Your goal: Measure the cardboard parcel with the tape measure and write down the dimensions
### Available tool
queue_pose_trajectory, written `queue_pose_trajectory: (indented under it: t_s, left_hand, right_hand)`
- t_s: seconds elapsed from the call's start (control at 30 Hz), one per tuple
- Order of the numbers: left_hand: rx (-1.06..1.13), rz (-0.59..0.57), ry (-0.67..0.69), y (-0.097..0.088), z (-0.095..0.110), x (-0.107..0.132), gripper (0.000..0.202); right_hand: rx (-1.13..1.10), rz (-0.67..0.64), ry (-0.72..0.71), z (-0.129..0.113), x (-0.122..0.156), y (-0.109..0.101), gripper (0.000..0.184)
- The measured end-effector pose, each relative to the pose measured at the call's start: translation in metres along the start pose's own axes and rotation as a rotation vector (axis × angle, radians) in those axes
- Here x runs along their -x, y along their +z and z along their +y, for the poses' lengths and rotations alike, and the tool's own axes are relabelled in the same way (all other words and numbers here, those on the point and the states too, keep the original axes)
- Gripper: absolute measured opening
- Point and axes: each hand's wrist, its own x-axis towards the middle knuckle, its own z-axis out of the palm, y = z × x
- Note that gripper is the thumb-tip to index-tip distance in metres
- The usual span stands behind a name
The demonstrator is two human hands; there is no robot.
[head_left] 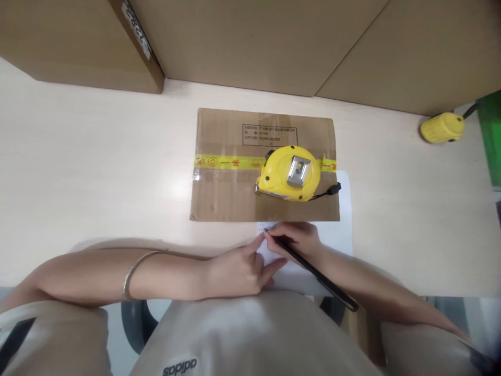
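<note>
My right hand (298, 241) is closed around a black pen (317, 274), its tip down on a white sheet of paper (343, 209) near some small marks. On the same sheet lies my left hand (238, 269), index finger and thumb stretched out, the index fingertip close to the pen tip; its other fingers are partly curled. Just beyond both hands a flat cardboard box (223, 196) covers part of the paper. A yellow tape measure (279, 175) with a metal clip and black strap rests on that box.
Large cardboard boxes (250, 47) stand along the back of the pale table (97, 172), with another box (78, 42) at the back left. At the right, a second yellow object (442, 128) with a dark strap sits against them. Something green (491, 136) shows at the right edge.
</note>
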Motion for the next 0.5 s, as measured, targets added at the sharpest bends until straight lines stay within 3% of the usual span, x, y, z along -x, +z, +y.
queue_pose_trajectory:
  t_s: [0.27,0.37,0.5]
  left_hand:
    - [0.002,-0.019,0.009,0.0,-0.001,0.0,0.045]
    - [-0.006,0.008,0.069,-0.007,-0.004,-0.004,0.037]
    - [-0.095,0.202,0.2,-0.035,-0.019,0.008,0.027]
  right_hand:
    - [-0.028,0.037,-0.007,-0.004,-0.002,-0.005,0.012]
    - [0.036,-0.016,-0.091,-0.009,-0.004,-0.025,0.013]
    - [0.277,-0.168,-0.164,-0.014,-0.002,-0.065,0.014]
